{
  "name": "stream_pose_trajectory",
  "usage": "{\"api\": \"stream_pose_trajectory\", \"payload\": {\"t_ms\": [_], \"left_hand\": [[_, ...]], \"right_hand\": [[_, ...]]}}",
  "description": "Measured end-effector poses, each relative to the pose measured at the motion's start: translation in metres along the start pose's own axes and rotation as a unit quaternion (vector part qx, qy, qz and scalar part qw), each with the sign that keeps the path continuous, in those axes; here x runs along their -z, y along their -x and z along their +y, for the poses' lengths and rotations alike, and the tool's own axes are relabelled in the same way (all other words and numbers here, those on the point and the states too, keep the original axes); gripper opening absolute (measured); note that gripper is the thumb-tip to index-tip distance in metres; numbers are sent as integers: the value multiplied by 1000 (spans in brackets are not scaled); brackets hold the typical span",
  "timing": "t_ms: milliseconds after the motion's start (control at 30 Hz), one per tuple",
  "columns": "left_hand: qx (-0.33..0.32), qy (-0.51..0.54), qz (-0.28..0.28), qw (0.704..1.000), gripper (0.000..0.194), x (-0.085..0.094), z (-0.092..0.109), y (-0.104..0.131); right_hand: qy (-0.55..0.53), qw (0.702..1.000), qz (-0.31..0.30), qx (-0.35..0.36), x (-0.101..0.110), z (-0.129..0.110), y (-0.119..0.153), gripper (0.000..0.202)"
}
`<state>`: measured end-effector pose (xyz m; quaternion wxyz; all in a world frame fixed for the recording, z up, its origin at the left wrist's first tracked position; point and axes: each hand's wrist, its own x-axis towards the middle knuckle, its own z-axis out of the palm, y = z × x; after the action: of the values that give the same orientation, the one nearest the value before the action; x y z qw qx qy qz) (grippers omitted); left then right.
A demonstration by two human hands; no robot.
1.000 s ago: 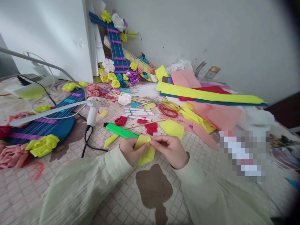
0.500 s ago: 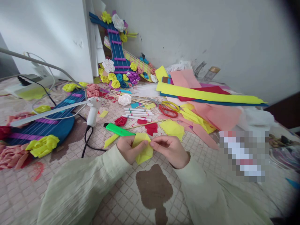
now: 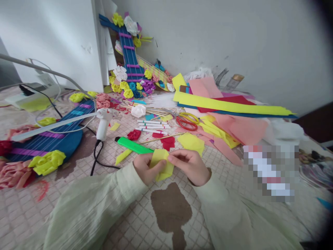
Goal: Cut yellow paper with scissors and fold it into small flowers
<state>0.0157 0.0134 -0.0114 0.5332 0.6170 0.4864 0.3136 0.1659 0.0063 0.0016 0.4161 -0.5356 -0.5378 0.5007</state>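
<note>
Between my hands is a small piece of yellow crepe paper, tilted above the table. My left hand grips its left side, thumb laid across the front. At the upper right edge of the paper, the thumb and fingertips of my right hand pinch it. Just beyond my left hand lies a green utility knife, its near end partly covered by the paper. A larger stack of yellow paper pieces rests behind my right hand. Near them are a red paper flower and red paper scraps.
Scissors with red and yellow handles lie beyond several white pens. A white glue gun with its cord stands left, by a blue flower-trimmed paper instrument. Another blue one leans at the back. Crepe paper strips pile up right.
My left hand and the yellow paper have shifted slightly right, toward my right hand. My right hand stays nearly in place, still pinching the edge.
</note>
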Motion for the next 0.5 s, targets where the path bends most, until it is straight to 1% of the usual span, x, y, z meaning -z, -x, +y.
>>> {"api": "stream_pose_trajectory", "payload": {"t_ms": [67, 167, 200, 267, 333, 367, 500], "left_hand": [[-13, -7, -18, 1000, 30, -1, -1, 0], [-12, 14, -36, 999, 30, -3, -1, 2], [-10, 32, -29, 999, 29, -3, -1, 2], [-18, 74, 4, 997, 26, -2, 0, 2], [-47, 101, 37, 993, 26, -1, -1, 2], [-68, 103, 45, 991, 24, 0, -1, 2], [-135, 92, 31, 986, 10, 2, 1, 3]], "right_hand": [[-9, 1000, 7, -6, 0, 0, 0, 15], [-11, 1000, -7, -6, 0, 0, 0, 15], [-11, 1000, -13, -7, 1, 0, -1, 15], [-21, 999, -25, -17, 2, 0, -1, 15], [-37, 998, -38, -36, 2, 0, -2, 16], [-44, 997, -45, -45, 3, 1, -2, 17], [-52, 996, -52, -58, 3, 0, -2, 17]]}}
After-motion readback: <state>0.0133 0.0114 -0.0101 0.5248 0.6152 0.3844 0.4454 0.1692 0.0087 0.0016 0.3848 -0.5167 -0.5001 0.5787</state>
